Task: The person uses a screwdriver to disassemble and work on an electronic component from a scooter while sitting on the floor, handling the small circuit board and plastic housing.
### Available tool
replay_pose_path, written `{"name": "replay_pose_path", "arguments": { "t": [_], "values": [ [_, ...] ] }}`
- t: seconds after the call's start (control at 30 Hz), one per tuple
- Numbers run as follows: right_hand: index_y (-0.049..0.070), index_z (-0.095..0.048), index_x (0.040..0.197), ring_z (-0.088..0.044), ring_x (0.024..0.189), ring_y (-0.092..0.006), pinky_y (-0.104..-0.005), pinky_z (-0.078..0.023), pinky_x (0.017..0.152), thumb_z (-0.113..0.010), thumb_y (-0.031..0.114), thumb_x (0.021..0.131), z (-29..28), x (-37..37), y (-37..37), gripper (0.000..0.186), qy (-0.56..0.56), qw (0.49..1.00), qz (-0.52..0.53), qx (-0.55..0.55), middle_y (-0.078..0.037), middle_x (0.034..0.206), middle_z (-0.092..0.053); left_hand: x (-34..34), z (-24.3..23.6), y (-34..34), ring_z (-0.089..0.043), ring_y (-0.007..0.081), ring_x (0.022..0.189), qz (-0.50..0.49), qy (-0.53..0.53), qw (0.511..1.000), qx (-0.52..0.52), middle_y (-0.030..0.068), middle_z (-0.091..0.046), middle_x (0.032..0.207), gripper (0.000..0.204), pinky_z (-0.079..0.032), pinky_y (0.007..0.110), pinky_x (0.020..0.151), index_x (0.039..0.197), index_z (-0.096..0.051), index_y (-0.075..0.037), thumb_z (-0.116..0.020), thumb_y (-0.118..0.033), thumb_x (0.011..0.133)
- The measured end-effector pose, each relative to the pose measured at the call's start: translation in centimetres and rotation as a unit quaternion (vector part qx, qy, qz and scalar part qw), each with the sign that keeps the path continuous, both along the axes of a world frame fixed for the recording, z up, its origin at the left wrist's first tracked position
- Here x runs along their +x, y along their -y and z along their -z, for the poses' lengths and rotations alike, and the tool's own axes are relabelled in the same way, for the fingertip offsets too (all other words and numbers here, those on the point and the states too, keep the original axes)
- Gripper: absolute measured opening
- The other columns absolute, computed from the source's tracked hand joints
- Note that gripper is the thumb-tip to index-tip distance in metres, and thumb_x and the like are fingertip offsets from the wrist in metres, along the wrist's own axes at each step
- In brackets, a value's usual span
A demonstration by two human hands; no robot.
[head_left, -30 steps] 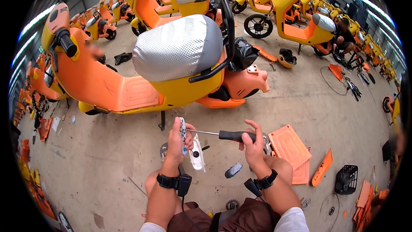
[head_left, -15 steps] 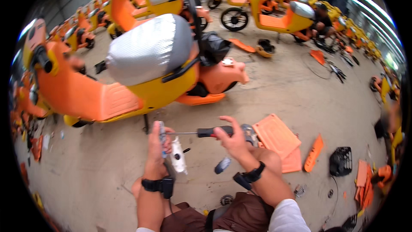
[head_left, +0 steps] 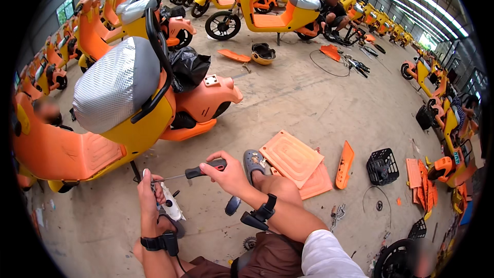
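Observation:
In my right hand (head_left: pixel 226 176) is a screwdriver (head_left: pixel 194 172) with a black and red handle, its shaft pointing left. My left hand (head_left: pixel 148 195) is closed, raised upright, around a small greyish part mostly hidden by the fingers. The screwdriver's tip meets that part, or passes right beside the left fingers; I cannot tell which. Just right of the left hand and lower lies a white elongated casing (head_left: pixel 172 205) with a dark round spot. A dark oval piece (head_left: pixel 232 205) is on the floor under my right forearm.
An orange and yellow scooter (head_left: pixel 108 123) with a silver seat cover stands at the left. Orange flat panels (head_left: pixel 296 157), a long orange piece (head_left: pixel 345 166) and a black basket (head_left: pixel 383 167) lie to the right. A person (head_left: pixel 335 13) crouches far back among rows of scooters.
The view has swung to the right, so scooter and hands appear farther left. The screwdriver now tilts, its handle higher than its tip. Both hands keep their holds.

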State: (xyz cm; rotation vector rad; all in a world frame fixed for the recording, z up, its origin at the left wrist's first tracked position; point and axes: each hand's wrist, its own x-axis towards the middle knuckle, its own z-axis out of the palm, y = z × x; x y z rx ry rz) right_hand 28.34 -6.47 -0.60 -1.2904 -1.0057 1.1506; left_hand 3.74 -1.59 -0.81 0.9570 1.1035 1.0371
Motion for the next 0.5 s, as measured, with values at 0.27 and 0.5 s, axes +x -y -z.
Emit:
{"name": "replay_pose_path", "arguments": {
  "t": [0.27,0.5],
  "values": [
    [0.004,-0.058,0.105,-0.06,0.064,-0.0067,-0.0214,-0.046,0.057,-0.069,0.026,0.09,-0.4,-0.4,0.2,0.029,-0.003,0.998,0.023,0.052,-0.004,0.076,-0.067,0.0,0.7,-0.7,-0.03,0.0075,0.036,-0.026,-0.012,1.0,0.006,-0.0024,-0.034,0.048,0.042,-0.024,0.024,0.035,0.082,-0.052,-0.006,-0.053,-0.045,0.097],
    [0.005,-0.057,0.105,-0.057,0.06,-0.0057,-0.0206,-0.042,0.052,-0.065,0.025,0.093,-0.3,-0.2,-0.1,0.025,-0.014,0.996,0.01,0.088,-0.002,0.07,-0.062,0.6,0.2,-1.1,-0.033,0.0083,0.037,-0.04,-0.021,0.999,0.023,-0.0016,-0.036,0.048,0.03,-0.026,0.025,0.036,0.078,-0.053,-0.004,-0.06,-0.029,0.094]
  ]
}}
